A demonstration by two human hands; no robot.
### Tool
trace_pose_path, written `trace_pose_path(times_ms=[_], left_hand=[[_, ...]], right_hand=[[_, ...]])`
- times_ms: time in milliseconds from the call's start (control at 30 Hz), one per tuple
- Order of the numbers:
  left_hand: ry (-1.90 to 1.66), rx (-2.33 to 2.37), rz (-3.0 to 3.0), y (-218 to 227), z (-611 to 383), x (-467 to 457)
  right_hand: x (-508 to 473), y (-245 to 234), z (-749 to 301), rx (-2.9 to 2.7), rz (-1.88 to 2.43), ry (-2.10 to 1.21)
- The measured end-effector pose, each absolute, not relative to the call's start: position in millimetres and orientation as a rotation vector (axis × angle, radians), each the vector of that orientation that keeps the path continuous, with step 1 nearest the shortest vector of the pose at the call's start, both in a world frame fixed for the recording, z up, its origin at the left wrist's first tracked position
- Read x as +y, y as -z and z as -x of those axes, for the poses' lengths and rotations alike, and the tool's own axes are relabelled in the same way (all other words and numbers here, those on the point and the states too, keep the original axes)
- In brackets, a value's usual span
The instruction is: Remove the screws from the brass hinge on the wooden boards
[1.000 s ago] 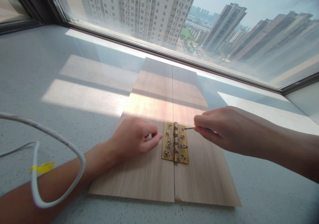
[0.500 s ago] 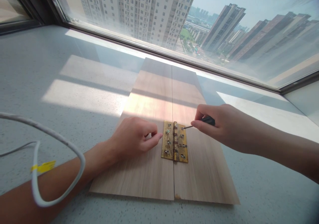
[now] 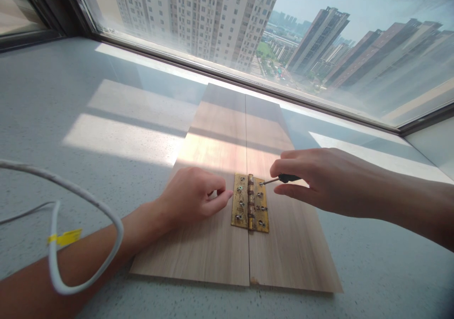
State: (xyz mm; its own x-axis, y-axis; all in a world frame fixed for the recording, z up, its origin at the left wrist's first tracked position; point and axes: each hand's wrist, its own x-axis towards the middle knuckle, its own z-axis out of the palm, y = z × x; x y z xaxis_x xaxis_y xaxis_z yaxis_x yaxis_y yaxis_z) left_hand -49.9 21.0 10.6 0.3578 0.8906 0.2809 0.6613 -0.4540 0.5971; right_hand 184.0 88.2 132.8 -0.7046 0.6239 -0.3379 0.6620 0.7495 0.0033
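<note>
Thumb and fingers of the right hand [image 3: 321, 181] have parted, loosely grasping the black-handled thin metal screwdriver [image 3: 288, 178], so turning seems eased. Its tip sits at the yellow rectangular metal hinge [image 3: 251, 203] spanning two pale wooden boards [image 3: 205, 257]. Left hand [image 3: 195, 193] curls alongside; I cannot tell whether it grips.

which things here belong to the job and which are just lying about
For the job:
black-handled metal screwdriver, in the right hand
brass-coloured rectangular metal hinge
small silvery screws in it
two flat pale wood-grain boards

Apparently unrelated:
white looped cable with yellow tag
</note>
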Motion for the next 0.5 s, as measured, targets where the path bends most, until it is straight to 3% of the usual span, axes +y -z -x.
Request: trace_pose_path(times_ms=[167,500], left_hand=[[-0.817,1.349,-2.251,-10.0,50.1,21.0],[-0.809,1.359,-2.244,-9.2,50.3,20.9]], right_hand=[[80.9,-128.5,-179.7,2.42,-1.398,0.142],[88.5,-136.7,-190.1,2.628,-0.522,-0.167]])
